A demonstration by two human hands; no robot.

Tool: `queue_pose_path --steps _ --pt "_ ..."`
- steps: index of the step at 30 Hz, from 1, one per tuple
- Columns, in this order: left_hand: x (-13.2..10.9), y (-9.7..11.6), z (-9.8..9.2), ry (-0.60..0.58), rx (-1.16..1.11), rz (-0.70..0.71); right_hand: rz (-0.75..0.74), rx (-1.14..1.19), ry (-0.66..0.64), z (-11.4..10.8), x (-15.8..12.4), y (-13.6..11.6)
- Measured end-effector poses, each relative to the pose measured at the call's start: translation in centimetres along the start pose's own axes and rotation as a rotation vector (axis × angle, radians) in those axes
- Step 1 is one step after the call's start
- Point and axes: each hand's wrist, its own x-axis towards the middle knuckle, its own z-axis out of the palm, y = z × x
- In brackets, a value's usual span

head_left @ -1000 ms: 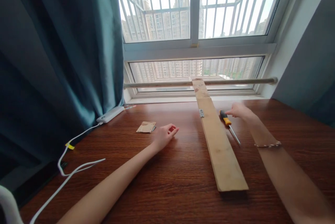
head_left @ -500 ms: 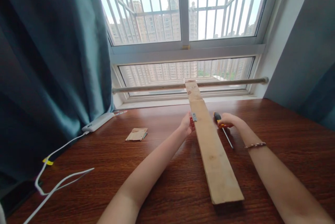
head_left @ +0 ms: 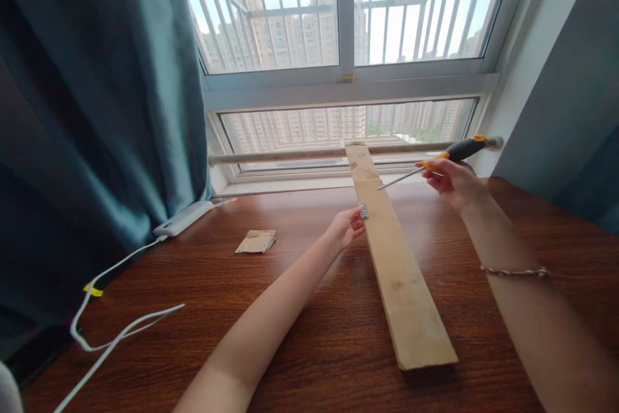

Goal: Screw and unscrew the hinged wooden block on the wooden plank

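Note:
A long pale wooden plank (head_left: 396,258) lies on the dark wooden table (head_left: 300,310), its far end propped on a round rail (head_left: 280,156) below the window. A small metal hinge (head_left: 363,211) sits at the plank's left edge. My left hand (head_left: 345,227) pinches that hinge, fingers closed on it. My right hand (head_left: 452,181) is raised to the right of the plank, closed round a black and yellow screwdriver (head_left: 438,159) whose shaft points left and down towards the plank.
A small brown paper packet (head_left: 256,241) lies left of my left arm. A white power strip (head_left: 182,218) and white cable (head_left: 111,329) run along the table's left side by the teal curtain (head_left: 97,110). A grey wall (head_left: 570,97) stands on the right.
My right hand has lifted the screwdriver off the table and turned its tip towards the plank. My left hand moved from the table to the hinge and stays there.

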Motion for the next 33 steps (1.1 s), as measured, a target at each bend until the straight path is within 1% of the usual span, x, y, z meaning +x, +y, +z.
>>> queue_pose_path --steps 3,6,9,17,22,24,26,28,31,33 --pt "0.0 0.0 -0.1 0.009 0.011 0.014 -0.024 0.021 -0.031 2.0 -0.9 1.2" --pt "0.0 0.0 -0.2 0.008 0.016 0.024 -0.019 0.025 -0.075 2.9 -1.0 2.4" --pt "0.1 0.1 -0.2 0.014 0.017 0.025 -0.024 0.007 -0.071 2.9 -0.9 2.8" --pt "0.4 -0.1 -0.5 0.007 0.031 0.026 -0.021 -0.020 -0.053 2.6 -0.8 3.1" --pt "0.5 0.0 -0.6 -0.001 0.025 0.027 -0.067 -0.101 -0.070 2.9 -1.2 3.2" --pt "0.5 0.0 -0.6 0.003 0.023 0.028 -0.117 -0.213 -0.025 3.2 -1.4 3.1" --pt "0.5 0.0 -0.5 0.009 0.021 0.026 -0.187 -0.344 0.048 3.7 -1.7 3.0" --pt "0.6 0.0 -0.6 0.017 0.023 0.021 -0.253 -0.421 0.116 4.2 -2.0 3.0" --pt "0.7 0.0 -0.6 0.021 0.032 0.020 -0.314 -0.422 0.199 4.7 -2.4 3.0" --pt "0.7 0.0 -0.6 0.017 0.035 0.021 -0.328 -0.396 0.213 4.8 -2.5 3.0"
